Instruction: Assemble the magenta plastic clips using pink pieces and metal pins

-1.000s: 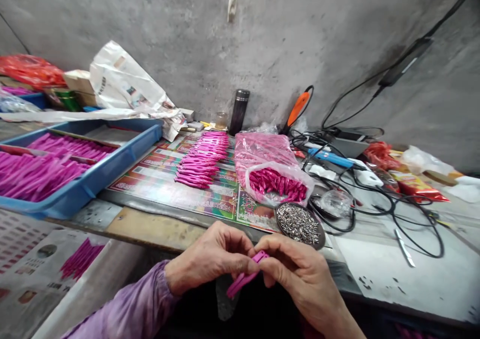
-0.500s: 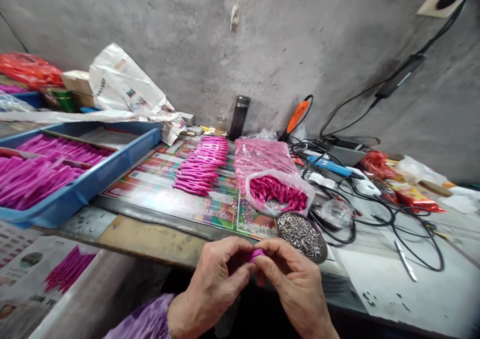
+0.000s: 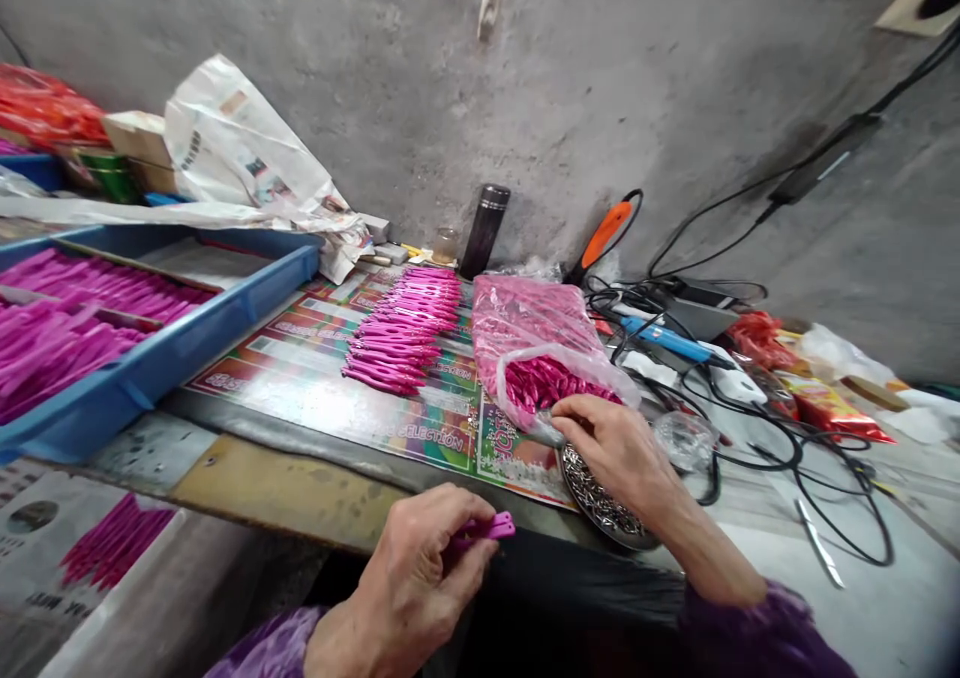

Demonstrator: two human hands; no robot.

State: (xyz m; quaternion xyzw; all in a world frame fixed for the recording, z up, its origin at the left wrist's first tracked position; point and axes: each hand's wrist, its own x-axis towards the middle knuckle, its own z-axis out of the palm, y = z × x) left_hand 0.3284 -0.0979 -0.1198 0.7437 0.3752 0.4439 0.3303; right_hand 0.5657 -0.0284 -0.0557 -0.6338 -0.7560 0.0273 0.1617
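In front of the table edge, my left hand (image 3: pixel 416 563) is closed around a slim magenta plastic piece (image 3: pixel 496 527). Small holes show in the end that sticks out past the thumb and forefinger. My right hand (image 3: pixel 611 448) reaches over a round dish of small metal pins (image 3: pixel 600 495). Its fingertips are pinched together at the near rim of a clear bag (image 3: pixel 517 413) filled with shiny dark-pink pieces (image 3: pixel 551 383); what they hold is too small to make out. Behind the hands, a row of finished-looking magenta pieces (image 3: pixel 405 333) lies on the printed mat (image 3: pixel 300 398).
At the left stands a blue divided tray (image 3: pixel 225 318) full of magenta pieces. A black flask (image 3: pixel 484 233) and an orange-handled tool (image 3: pixel 606 235) are by the wall. Tangled black cables (image 3: pixel 795 438), a blue tool (image 3: pixel 667 338) and a scalpel-like blade (image 3: pixel 820 545) lie to the right.
My right hand has left the magenta piece and moved up and right to the bag and pin dish. My left hand keeps the piece and has moved slightly left. The view has shifted a little.
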